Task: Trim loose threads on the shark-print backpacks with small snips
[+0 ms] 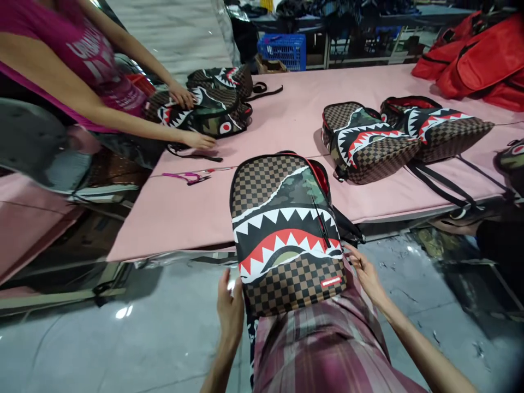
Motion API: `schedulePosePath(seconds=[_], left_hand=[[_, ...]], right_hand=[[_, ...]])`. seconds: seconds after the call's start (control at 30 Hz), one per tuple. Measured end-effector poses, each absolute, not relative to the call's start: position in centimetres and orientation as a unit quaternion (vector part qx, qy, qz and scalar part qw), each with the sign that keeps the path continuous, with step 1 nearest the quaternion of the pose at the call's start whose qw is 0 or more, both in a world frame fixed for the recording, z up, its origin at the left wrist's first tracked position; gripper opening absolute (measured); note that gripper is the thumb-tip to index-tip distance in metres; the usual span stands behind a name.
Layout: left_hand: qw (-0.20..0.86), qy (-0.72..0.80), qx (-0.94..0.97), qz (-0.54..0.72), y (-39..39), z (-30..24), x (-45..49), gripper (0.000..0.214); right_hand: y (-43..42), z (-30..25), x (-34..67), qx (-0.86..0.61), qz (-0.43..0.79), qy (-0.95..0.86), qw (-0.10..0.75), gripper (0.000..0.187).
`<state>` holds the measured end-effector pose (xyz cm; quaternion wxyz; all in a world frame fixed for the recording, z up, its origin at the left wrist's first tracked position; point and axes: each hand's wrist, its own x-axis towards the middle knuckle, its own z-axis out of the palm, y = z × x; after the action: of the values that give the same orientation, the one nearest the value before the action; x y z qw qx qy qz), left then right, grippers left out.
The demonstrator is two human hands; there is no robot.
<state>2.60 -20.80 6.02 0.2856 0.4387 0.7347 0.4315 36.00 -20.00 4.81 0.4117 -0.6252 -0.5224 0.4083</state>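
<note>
A backpack (286,234) with brown-and-black checks, camouflage and a red-and-white shark-mouth print leans toward me, its lower part against my lap and its back at the pink table's edge. Beside its lower left side is my left hand (230,305), fingers raised and the thumb apart from them. My right hand (365,273) is at the lower right side, fingers loosely bent, with the fingertips at the bag's edge. A zipper pull (326,234) hangs on the front, and some red lining shows at the upper right.
Across the pink table (286,117), a co-worker's hands (190,120) rest by similar backpacks. Pink-handled snips (186,177) lie near the left edge. Two more shark-print backpacks (368,144) sit at right, with straps over the edge. Red bags (483,65) and a blue crate (282,49) are farther back.
</note>
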Motion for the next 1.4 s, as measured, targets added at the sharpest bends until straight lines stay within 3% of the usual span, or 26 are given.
schedulePosePath(seconds=[0.07,0.13,0.27,0.37,0.47,0.57,0.8,0.9,1.1,1.27,1.4], left_hand=[[0.124,0.687,0.593,0.401,-21.0,7.2,4.5,0.045],[0.039,0.587,0.744,0.316,-21.2,8.1,7.1,0.041],[-0.046,0.516,0.835,0.185,-21.6,8.2,10.9,0.048],[-0.08,0.525,0.826,0.19,-21.4,7.7,11.3,0.043],[-0.075,0.525,0.824,0.201,-20.5,7.9,11.1,0.036],[-0.046,0.554,0.808,0.197,-19.4,8.5,11.6,0.033],[0.026,0.594,0.789,0.154,-18.0,7.8,13.1,0.042],[0.057,0.606,0.774,0.174,-15.2,8.0,15.6,0.041],[0.094,0.622,0.75,0.204,-10.0,8.2,21.1,0.075],[0.15,0.637,0.735,0.176,-9.7,8.1,19.6,0.071],[0.163,0.633,0.735,0.179,-9.9,8.8,19.1,0.056]], right_hand=[[-18.5,6.4,35.8,-0.608,0.318,-0.606,0.402,0.038],[-17.0,7.8,35.1,-0.585,0.242,-0.679,0.371,0.038],[-15.0,8.8,33.5,-0.544,0.139,-0.783,0.267,0.04],[-14.3,8.1,33.1,-0.509,0.141,-0.801,0.28,0.036],[-13.2,7.7,33.2,-0.5,0.195,-0.755,0.378,0.032],[-12.1,8.3,33.3,-0.494,0.235,-0.726,0.416,0.022],[-15.9,8.5,34.8,-0.42,0.292,-0.801,0.312,0.029],[-17.5,7.6,35.2,-0.432,0.332,-0.779,0.31,0.028],[-17.4,7.0,35.3,-0.425,0.321,-0.782,0.325,0.022],[-17.1,6.8,35.5,-0.406,0.303,-0.801,0.32,0.024],[-16.9,6.2,35.6,-0.397,0.303,-0.801,0.33,0.024]])
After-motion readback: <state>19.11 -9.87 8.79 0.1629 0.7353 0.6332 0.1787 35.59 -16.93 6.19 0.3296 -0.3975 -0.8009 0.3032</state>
